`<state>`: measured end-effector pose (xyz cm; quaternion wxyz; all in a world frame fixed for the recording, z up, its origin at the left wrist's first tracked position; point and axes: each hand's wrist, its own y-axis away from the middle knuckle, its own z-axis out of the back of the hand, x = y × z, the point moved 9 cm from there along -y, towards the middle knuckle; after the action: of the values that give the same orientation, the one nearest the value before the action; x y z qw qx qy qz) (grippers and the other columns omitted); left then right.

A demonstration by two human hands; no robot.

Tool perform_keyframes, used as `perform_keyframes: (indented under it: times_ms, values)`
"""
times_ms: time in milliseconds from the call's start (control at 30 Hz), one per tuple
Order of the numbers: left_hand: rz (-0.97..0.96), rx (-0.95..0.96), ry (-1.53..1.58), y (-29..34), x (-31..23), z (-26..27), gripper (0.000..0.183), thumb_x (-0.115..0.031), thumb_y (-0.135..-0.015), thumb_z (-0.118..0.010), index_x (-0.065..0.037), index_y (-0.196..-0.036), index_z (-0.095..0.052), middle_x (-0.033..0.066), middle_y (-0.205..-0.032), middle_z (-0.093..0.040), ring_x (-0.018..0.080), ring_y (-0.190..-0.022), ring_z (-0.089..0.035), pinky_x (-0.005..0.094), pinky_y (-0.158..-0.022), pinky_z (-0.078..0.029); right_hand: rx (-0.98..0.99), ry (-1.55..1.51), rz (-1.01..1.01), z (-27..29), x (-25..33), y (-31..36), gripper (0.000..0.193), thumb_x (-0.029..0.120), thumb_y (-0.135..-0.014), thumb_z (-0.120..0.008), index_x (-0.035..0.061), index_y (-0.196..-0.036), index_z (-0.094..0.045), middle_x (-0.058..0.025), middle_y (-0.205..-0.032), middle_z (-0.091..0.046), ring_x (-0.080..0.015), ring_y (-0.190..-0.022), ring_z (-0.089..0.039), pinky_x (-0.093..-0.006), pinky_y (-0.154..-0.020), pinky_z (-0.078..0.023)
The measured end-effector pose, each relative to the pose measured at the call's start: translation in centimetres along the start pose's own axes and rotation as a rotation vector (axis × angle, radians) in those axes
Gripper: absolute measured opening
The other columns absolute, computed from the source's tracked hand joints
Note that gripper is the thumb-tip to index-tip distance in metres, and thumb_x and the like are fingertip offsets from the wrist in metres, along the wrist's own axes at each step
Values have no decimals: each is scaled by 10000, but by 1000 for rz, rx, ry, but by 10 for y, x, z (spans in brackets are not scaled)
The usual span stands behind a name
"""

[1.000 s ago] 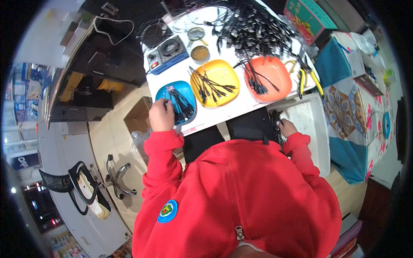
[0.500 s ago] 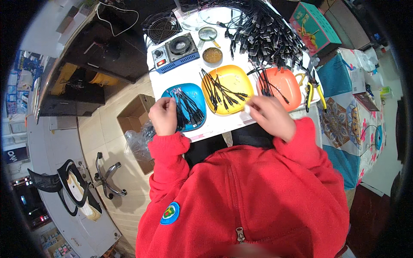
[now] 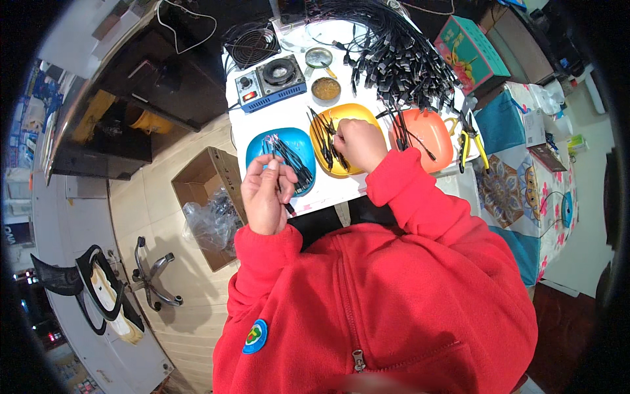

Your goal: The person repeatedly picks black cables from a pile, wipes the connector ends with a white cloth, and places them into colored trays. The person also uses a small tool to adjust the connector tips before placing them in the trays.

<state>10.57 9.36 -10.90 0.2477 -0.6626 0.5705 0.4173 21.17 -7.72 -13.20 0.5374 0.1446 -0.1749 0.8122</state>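
My left hand [image 3: 268, 196] is raised at the near left edge of the blue plate [image 3: 253, 148], thumb and fingers pinching a short black cable [image 3: 289, 209] whose lower end pokes out below the palm. In that plate lies a bunch of short black cables [image 3: 293, 157] with pale stripped ends. Over the yellow plate [image 3: 357, 111] is my right hand [image 3: 362, 144], fingers curled down at several black cables [image 3: 321, 141]; the hand hides whatever is between the fingertips. More black cables [image 3: 401, 128] lie in the orange plate [image 3: 438, 134] to the right.
Behind the plates stand a small heater [image 3: 272, 82] with a lit red switch, a round tin [image 3: 325, 89], a magnifying glass [image 3: 319, 58] and a fan [image 3: 252, 48]. A big heap of black cables [image 3: 403, 69] covers the back right. Yellow-handled pliers [image 3: 469, 141] lie at the right edge.
My right hand has moved left from the yellow plate's right edge to over its middle. My left hand has come nearer and turned palm up, with a black cable now showing in it.
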Motion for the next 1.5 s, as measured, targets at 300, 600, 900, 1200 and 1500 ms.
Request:
perform_keyframes:
  times_ms: [300,600,900,1200,1500]
  values:
    - [-53,43,-56,27,-2,-38,118,-118,-968,-503,-18,-1031,-488,180,-747,-647,62,-450,-381,184,-418,-283,63,-719,97,67,46,58,130,116,-810,-606,-14,-811,-597,-126,-711,-635,-211,-649,-640,-308,-617,-499]
    - [-123,86,111,86,-5,-70,73,-14,-911,-571,24,-971,-554,191,-1070,-650,199,-956,-645,285,-773,-539,131,-871,159,92,80,132,98,61,-814,-622,-6,-854,-562,-105,-721,-608,-178,-624,-618,-292,-587,-492]
    - [-96,186,-5,115,10,-75,81,-15,-902,-580,29,-964,-608,156,-1107,-639,166,-893,-634,257,-737,-535,33,-668,367,104,84,174,122,71,-807,-631,2,-868,-552,-124,-738,-586,-250,-639,-611,-334,-594,-478]
    - [-28,307,-54,136,13,-87,104,-22,-912,-564,31,-1001,-551,129,-846,-654,150,-674,-608,240,-630,-511,67,-1106,179,128,63,165,172,37,-893,-607,-28,-1046,-564,-43,-933,-593,-85,-793,-592,-211,-720,-506]
    - [-92,301,-71,139,9,-86,105,-29,-903,-589,22,-987,-551,91,-791,-650,76,-630,-558,172,-535,-404,-202,-890,237,144,73,172,121,71,-821,-676,5,-900,-611,-33,-798,-621,-69,-634,-564,-232,-530,-455]
